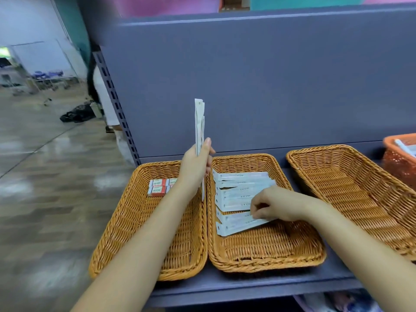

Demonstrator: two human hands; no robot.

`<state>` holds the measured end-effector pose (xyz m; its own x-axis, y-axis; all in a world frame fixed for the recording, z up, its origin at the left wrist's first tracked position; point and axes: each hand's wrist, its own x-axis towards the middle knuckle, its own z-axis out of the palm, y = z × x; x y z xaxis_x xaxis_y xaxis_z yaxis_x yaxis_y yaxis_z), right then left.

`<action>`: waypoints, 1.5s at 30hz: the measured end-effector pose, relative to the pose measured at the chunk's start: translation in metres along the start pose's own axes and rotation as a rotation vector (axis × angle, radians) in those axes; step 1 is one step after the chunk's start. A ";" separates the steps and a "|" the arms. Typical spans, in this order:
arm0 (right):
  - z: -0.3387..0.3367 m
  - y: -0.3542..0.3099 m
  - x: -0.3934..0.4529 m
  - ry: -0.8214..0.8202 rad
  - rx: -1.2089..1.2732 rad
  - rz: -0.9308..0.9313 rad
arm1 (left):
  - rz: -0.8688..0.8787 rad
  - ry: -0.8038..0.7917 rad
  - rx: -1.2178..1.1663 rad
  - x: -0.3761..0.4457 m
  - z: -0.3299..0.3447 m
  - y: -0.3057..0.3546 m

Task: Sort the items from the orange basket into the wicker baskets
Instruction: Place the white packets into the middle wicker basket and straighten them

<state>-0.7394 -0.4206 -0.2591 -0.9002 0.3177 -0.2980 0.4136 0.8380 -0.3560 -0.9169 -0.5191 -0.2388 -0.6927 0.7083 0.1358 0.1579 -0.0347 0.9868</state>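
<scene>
The right hand (273,204) has its fingertips (254,210) curled down, pinching the edge of the nearest white packet (238,224) in the middle wicker basket (265,260). That packet sits crooked against the neat row of white packets (240,188) just past it at 12 o'clock. The left hand (195,167) grips a thin upright bundle of packets (199,122), thumb pressed along it, hovering over the seam between the left wicker basket (126,239) and the middle one.

What could go wrong: that bundle looks held low down, so the top could fan out and a packet could slide off, probably into the left basket with the small red-and-white boxes (158,187), which is the wrong pile. Also, nudging the crooked packet could shove the row out of line.

Hard to see: I can't tell how many packets are in the bundle, it's edge-on. The left hand covers part of the boxes. The orange basket (396,163) is cut off at 3 o'clock, so what's left in it is mostly out of frame. The right wicker basket (351,183) runs off the edge too. The print on the packets is unreadable.
</scene>
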 end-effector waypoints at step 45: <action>-0.008 -0.048 0.026 0.597 0.609 -0.054 | 0.021 -0.013 -0.096 -0.018 0.012 0.010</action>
<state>-0.7837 -0.4488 -0.2424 -0.7711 0.6080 0.1891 0.2152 0.5284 -0.8212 -0.8945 -0.5236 -0.2322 -0.6807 0.7157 0.1564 0.1040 -0.1169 0.9877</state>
